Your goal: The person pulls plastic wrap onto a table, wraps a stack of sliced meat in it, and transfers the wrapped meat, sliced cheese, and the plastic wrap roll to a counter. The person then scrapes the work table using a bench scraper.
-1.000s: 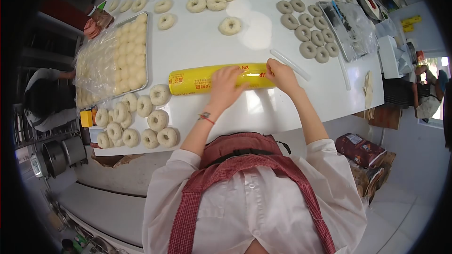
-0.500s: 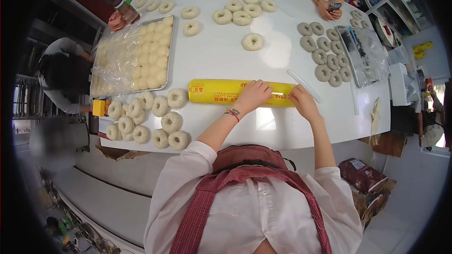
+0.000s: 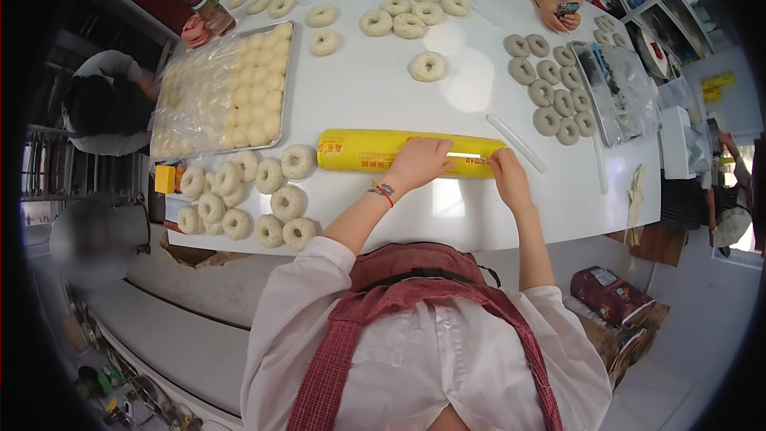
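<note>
A long yellow roll of cling film with red lettering lies across the table in front of me. My left hand, a bracelet at its wrist, rests over the middle of the roll with its fingers curled on top. At the roll's right end my right hand pinches with thumb and fingers at the film's edge. Whether a loose end of film is between those fingers I cannot make out. Left of the roll sits a group of ring-shaped doughs, some stacked.
A tray of dough balls, partly under plastic, stands at the left. Rings of pale dough lie farther back. Greyish rings sit beside another tray at the right. A clear stick lies near my right hand. Across the table a person holds a phone.
My left hand has shifted slightly left along the roll, and the roll seems turned a little, its lettering lying differently. My right hand stays at the right end.
</note>
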Demonstrator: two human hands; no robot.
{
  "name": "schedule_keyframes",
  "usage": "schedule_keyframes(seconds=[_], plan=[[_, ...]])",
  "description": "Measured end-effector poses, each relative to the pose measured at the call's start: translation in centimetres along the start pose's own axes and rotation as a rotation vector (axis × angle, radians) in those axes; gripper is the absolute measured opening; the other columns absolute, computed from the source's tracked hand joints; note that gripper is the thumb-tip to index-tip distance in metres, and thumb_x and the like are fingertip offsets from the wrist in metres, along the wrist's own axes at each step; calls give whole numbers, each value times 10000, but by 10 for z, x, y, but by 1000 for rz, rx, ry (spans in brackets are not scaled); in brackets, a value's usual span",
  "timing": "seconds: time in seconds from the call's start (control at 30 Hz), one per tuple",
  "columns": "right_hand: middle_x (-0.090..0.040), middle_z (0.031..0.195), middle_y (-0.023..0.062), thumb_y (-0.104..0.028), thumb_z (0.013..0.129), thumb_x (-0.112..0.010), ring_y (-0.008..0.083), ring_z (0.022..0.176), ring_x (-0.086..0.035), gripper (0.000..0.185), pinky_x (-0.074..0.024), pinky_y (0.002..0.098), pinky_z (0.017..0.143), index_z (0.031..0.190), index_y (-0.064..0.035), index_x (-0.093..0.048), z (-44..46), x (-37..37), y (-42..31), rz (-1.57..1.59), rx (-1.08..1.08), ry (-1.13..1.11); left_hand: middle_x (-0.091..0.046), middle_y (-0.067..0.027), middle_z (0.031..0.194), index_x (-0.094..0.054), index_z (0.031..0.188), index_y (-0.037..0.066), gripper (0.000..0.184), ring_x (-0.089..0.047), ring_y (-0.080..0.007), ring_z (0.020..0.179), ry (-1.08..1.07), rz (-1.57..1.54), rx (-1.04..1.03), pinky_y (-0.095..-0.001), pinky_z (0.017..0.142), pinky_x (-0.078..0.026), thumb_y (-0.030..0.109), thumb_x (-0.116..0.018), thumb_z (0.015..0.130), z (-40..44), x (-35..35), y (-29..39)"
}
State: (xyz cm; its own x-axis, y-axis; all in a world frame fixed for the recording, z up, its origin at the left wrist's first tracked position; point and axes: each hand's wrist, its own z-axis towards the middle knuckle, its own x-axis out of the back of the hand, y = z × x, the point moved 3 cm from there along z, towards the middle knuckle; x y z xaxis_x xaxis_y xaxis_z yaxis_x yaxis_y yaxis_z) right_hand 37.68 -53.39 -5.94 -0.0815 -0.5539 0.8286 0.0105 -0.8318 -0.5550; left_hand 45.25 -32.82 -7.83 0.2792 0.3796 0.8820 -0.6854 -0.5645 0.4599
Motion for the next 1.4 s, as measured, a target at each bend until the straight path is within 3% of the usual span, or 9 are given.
schedule_keyframes(seconds=[0.07,0.37,0.67,0.77,0.9,1.07,1.17,1.27,1.4], plan=[[-566,976,138,-85,912,-545,359,825,-591,72,-485,415,713,962,-35,-530,-2,3,3,12,-1,13,-607,-91,877,-557,938,63,188,-613,-265,875,188,55,-178,-381,754,-487,218,-622,854,-9,9,-5],[-560,980,133,-72,881,-581,333,836,-592,78,-491,396,720,937,-20,-565,-4,-1,6,52,11,-6,-582,-61,834,-541,853,69,111,-611,-247,813,94,241,-335,-382,736,-476,170,-585,840,-47,44,-39],[-545,977,128,-92,905,-559,334,861,-583,78,-485,405,739,936,-21,-552,-7,1,11,-7,-49,31,-582,-54,817,-548,842,98,96,-611,-248,738,-24,240,-128,-396,687,-488,186,-588,846,-51,42,-64],[-547,987,124,-108,912,-552,333,865,-582,87,-483,405,738,949,-29,-549,-5,0,10,46,-45,26,-582,-42,801,-563,864,108,103,-612,-250,735,161,282,-307,-402,682,-487,204,-599,850,-72,71,-82],[-558,974,116,-124,908,-566,327,842,-586,85,-493,412,724,946,-48,-558,-3,3,3,-78,-50,8,-567,-29,767,-573,877,120,96,-598,-233,741,1,291,-318,-383,697,-482,204,-610,852,-81,61,-95],[-570,961,106,-131,892,-583,322,824,-592,80,-504,418,700,920,-58,-570,-7,8,-6,-133,-45,65,-546,-44,732,-552,882,132,100,-596,-241,715,47,208,-119,-378,606,-484,190,-620,837,-74,57,-100],[-582,897,106,-126,882,-584,319,826,-600,72,-503,413,685,886,-55,-578,-5,13,-11,-185,-2,79,-545,-54,727,-542,888,133,118,-600,-259,659,234,201,-281,-396,536,-474,194,-626,833,-70,73,-96],[-614,843,111,-134,857,-599,309,811,-612,84,-501,409,677,837,-52,-592,3,17,-1,-172,-38,-64,-530,-45,710,-541,860,136,123,-587,-239,616,125,39,-132,-375,514,-470,207,-636,828,-70,61,-111],[-665,854,108,-176,827,-621,301,822,-632,117,-502,426,707,877,-73,-646,38,37,-8,-306,-187,-583,-510,-34,688,-536,828,134,132,-581,-217,597,144,225,-221,-353,493,-467,213,-641,820,-73,55,-109]])
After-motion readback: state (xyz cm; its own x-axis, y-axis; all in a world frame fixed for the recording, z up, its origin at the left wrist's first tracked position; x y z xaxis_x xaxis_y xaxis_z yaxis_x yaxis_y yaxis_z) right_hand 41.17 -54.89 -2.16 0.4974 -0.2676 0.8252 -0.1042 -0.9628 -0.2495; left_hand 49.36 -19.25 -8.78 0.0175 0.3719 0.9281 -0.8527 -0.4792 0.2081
